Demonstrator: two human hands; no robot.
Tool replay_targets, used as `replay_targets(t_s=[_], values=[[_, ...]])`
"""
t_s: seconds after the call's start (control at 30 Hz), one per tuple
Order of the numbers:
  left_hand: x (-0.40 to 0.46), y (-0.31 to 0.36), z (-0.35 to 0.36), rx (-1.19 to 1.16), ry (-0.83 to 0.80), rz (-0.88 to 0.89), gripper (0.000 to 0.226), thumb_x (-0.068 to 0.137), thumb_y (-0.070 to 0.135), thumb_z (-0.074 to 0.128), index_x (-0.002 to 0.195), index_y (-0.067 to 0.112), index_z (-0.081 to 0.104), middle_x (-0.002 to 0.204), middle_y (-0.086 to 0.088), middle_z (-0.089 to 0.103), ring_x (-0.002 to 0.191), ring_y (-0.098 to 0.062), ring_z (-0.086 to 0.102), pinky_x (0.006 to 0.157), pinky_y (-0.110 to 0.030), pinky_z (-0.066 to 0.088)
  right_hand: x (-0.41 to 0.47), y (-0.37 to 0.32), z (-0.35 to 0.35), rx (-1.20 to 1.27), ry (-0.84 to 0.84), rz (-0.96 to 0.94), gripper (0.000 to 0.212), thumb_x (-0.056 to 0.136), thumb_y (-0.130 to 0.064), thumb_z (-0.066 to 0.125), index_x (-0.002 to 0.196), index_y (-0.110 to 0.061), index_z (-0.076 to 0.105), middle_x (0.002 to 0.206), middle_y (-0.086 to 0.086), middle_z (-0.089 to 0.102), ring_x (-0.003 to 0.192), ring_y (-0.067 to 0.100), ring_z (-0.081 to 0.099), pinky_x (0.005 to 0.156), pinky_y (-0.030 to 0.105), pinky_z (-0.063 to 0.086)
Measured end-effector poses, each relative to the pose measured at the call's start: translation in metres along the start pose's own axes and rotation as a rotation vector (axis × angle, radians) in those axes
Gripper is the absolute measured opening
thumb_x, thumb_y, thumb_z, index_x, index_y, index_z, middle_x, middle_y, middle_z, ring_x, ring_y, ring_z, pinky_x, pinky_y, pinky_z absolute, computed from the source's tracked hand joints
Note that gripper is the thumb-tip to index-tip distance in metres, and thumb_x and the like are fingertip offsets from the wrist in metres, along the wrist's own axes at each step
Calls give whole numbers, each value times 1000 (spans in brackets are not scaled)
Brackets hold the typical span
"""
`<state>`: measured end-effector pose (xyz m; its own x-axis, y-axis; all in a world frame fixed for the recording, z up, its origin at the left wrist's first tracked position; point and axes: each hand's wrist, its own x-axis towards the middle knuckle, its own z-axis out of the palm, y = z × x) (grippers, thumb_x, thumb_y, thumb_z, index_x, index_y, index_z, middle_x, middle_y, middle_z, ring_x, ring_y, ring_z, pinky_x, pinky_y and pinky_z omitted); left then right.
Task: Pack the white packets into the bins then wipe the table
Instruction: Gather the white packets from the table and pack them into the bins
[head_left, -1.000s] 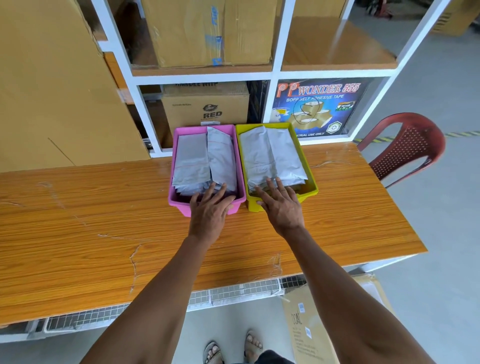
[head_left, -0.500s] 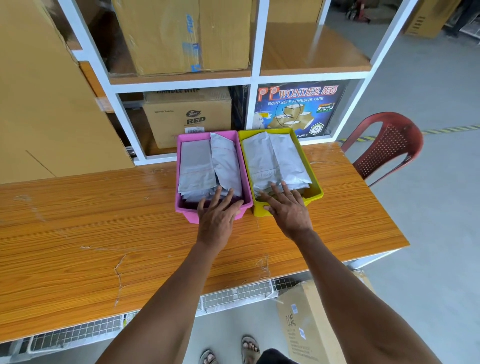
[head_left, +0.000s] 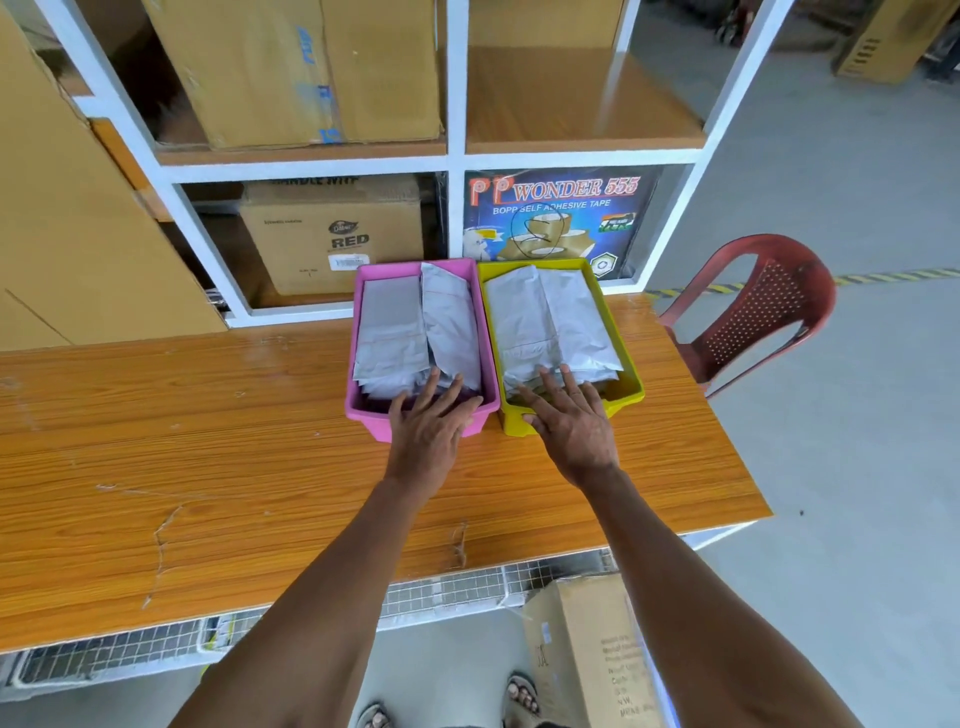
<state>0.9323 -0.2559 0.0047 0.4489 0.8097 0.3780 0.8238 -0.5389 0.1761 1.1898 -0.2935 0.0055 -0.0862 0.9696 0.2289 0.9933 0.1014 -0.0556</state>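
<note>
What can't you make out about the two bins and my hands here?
Head view only:
- Pink plastic bin: lower white packets are covered by top ones, so no count.
- Yellow plastic bin: same.
- Left hand and right hand: palms face down, so contact underneath is hidden.

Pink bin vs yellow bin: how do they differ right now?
The pink bin sits to the left of the yellow bin, walls touching. The left hand rests with straight fingers over the pink bin's near rim; the right hand does likewise on the yellow bin. Both hold white packets and stand on the table.
</note>
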Motion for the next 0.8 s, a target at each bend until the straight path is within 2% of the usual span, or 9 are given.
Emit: replay_targets(t_s=[0.13, 0.33, 0.8], values=[[12, 25, 11, -8, 13, 0, 44, 102, 21, 64, 144, 36, 62, 163, 6, 46, 160, -26, 25, 111, -62, 27, -4, 31, -2, -10, 12, -14, 51, 108, -52, 39, 158, -39, 43, 171, 3, 31, 161, 29, 16, 125, 55, 27], [23, 58, 27, 1, 28, -13, 41, 104, 23, 61, 142, 39, 64, 164, 10, 45, 161, -21, 22, 115, -59, 22, -11, 69, -4, 15, 50, -22, 49, 108, -49, 46, 156, -38, 47, 169, 2, 36, 160, 28, 20, 127, 53, 24], [45, 110, 46, 9, 19, -27, 44, 103, 21, 63, 144, 37, 62, 164, 7, 45, 162, -22, 21, 116, -57, 18, -18, 127, -11, -3, 49, -21, 51, 109, -52, 41, 158, -40, 44, 170, 3, 34, 161, 27, 17, 127, 53, 23]])
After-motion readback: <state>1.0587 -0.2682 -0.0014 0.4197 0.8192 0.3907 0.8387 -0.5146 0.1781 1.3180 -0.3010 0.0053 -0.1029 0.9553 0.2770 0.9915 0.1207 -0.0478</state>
